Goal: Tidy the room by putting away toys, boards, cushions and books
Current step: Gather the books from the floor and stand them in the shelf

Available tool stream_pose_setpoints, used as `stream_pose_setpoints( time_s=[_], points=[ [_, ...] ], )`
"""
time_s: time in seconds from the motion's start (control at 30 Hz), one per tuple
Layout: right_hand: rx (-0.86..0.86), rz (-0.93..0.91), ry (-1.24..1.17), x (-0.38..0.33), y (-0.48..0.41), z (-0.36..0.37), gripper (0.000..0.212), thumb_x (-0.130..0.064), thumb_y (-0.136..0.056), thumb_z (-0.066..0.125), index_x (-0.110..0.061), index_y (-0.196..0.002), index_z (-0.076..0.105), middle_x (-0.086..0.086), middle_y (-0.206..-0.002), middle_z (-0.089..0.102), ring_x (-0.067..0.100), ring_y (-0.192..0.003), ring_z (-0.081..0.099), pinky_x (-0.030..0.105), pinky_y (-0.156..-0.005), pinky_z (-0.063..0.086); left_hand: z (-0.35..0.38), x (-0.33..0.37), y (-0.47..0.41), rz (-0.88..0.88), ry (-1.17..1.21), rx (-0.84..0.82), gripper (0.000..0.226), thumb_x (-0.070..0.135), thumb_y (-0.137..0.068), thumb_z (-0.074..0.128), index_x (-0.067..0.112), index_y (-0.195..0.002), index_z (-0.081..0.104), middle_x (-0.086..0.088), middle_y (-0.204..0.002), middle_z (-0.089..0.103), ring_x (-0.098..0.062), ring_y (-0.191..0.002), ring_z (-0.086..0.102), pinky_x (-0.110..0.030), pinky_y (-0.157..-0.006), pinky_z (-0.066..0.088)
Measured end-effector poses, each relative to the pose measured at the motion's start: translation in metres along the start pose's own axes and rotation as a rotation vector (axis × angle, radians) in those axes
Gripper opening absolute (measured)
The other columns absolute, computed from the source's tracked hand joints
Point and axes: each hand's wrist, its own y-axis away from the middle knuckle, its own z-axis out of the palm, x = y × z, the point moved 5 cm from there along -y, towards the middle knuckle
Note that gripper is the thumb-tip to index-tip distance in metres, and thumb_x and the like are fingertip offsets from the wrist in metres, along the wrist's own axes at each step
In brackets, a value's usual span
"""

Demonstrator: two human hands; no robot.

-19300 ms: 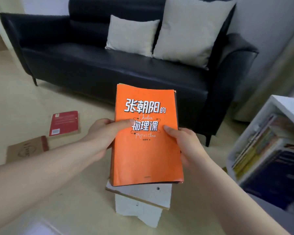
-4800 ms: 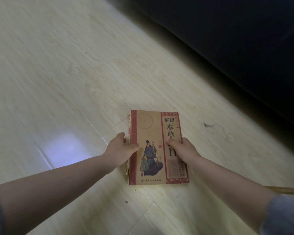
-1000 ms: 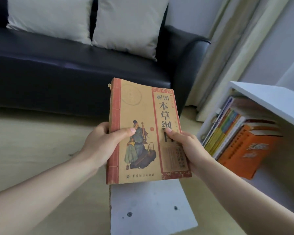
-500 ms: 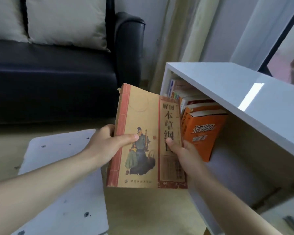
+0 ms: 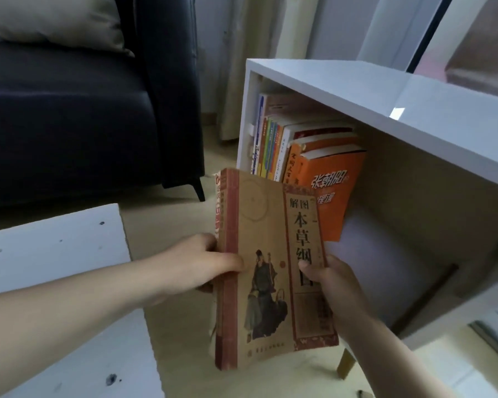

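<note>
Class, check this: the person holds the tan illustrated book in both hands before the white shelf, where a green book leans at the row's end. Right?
No: the head view shows an orange book, not a green one, leaning at the row's end. The left hand and right hand do hold the tan illustrated book before the white shelf.

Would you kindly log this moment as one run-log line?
step: shelving | tan book: gripped by left hand and right hand | target: white shelf, beside orange book
</note>
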Motion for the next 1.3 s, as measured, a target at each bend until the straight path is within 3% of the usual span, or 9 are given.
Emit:
stream_pose_setpoints(
  time_s=[0.13, 0.27, 0.43, 0.63, 0.7, 0.8, 0.97, 1.13, 1.3],
  points=[
    [0.16, -0.051, -0.013, 0.009, 0.007, -0.021, 0.015, -0.018, -0.094, 0.057, -0.024, -0.105, 0.064, -0.006, -0.095, 0.074, 0.02, -0.093, 0.069, 0.049, -0.09, 0.052, 0.016, 0.008, -0.012, 0.097, -0.058, -0.014, 0.046, 0.041, -0.072, 0.075, 0.028, -0.113, 0.062, 0.01, -0.105, 0.07, -0.009, -0.095, 0.066, -0.025, -0.083, 0.054],
    [0.131, -0.105, -0.09, 0.013, 0.011, -0.027, 0.018, -0.013, -0.093, 0.057, -0.021, -0.108, 0.062, -0.004, -0.099, 0.074, 0.025, -0.098, 0.068, 0.055, -0.092, 0.05, 0.018, 0.018, -0.003, 0.194, -0.094, 0.07, 0.048, 0.045, -0.056, 0.08, 0.032, -0.099, 0.062, 0.015, -0.096, 0.07, -0.002, -0.087, 0.066, -0.02, -0.076, 0.054],
    [0.141, -0.142, -0.112, 0.019, 0.008, -0.021, 0.017, -0.011, -0.092, 0.058, -0.021, -0.106, 0.062, -0.003, -0.101, 0.073, 0.024, -0.098, 0.069, 0.056, -0.09, 0.051, 0.016, 0.016, 0.0, 0.224, -0.143, 0.113, 0.035, 0.03, -0.066, 0.081, 0.034, -0.094, 0.06, 0.018, -0.091, 0.068, -0.001, -0.084, 0.064, -0.013, -0.067, 0.051],
    [0.35, -0.243, -0.111, 0.001, -0.003, -0.039, 0.024, -0.005, -0.091, 0.058, -0.023, -0.108, 0.058, -0.012, -0.098, 0.069, -0.001, -0.082, 0.067, 0.028, -0.075, 0.058, 0.02, 0.033, -0.035, 0.275, -0.23, 0.126, 0.039, 0.033, -0.07, 0.078, 0.028, -0.106, 0.062, 0.016, -0.099, 0.067, 0.002, -0.085, 0.061, -0.01, -0.063, 0.046],
    [0.44, -0.273, -0.114, -0.002, -0.007, -0.047, 0.031, -0.005, -0.091, 0.058, -0.022, -0.116, 0.055, -0.012, -0.105, 0.066, 0.002, -0.092, 0.064, 0.031, -0.082, 0.055, 0.025, 0.042, -0.048, 0.322, -0.25, 0.126, 0.036, 0.032, -0.071, 0.077, 0.027, -0.104, 0.061, 0.016, -0.097, 0.065, 0.004, -0.082, 0.059, -0.007, -0.06, 0.043],
    [0.507, -0.263, -0.159, 0.001, -0.017, -0.055, 0.044, -0.001, -0.091, 0.057, -0.024, -0.127, 0.048, -0.011, -0.114, 0.059, 0.01, -0.105, 0.055, 0.035, -0.092, 0.047, 0.034, 0.051, -0.067, 0.393, -0.269, 0.147, 0.034, 0.029, -0.071, 0.077, 0.02, -0.102, 0.064, 0.009, -0.096, 0.068, -0.001, -0.081, 0.061, -0.013, -0.063, 0.049],
    [0.549, -0.217, -0.318, 0.009, -0.035, -0.067, 0.062, 0.009, -0.086, 0.051, -0.027, -0.135, 0.042, -0.017, -0.104, 0.055, 0.011, -0.107, 0.049, 0.031, -0.09, 0.04, 0.054, 0.047, -0.093, 0.418, -0.264, 0.215, 0.036, 0.021, -0.071, 0.076, 0.014, -0.103, 0.061, -0.002, -0.094, 0.067, -0.016, -0.084, 0.063, -0.041, -0.072, 0.057],
    [0.661, -0.282, -0.365, -0.003, -0.058, -0.08, 0.061, 0.006, -0.085, 0.048, -0.014, -0.141, 0.039, -0.003, -0.118, 0.054, 0.014, -0.105, 0.053, 0.017, -0.077, 0.04, 0.07, 0.044, -0.11, 0.437, -0.227, 0.257, 0.036, 0.024, -0.074, 0.076, 0.018, -0.106, 0.06, 0.003, -0.095, 0.067, -0.014, -0.087, 0.063, -0.039, -0.072, 0.057],
    [0.63, -0.276, -0.46, 0.0, -0.086, -0.081, 0.061, 0.001, -0.091, 0.041, -0.016, -0.148, 0.028, 0.001, -0.129, 0.049, 0.017, -0.106, 0.054, 0.018, -0.071, 0.043, 0.079, 0.042, -0.126, 0.443, -0.188, 0.301, 0.034, 0.026, -0.074, 0.076, 0.021, -0.104, 0.062, 0.005, -0.093, 0.067, -0.014, -0.084, 0.062, -0.038, -0.069, 0.057]
  ],
)
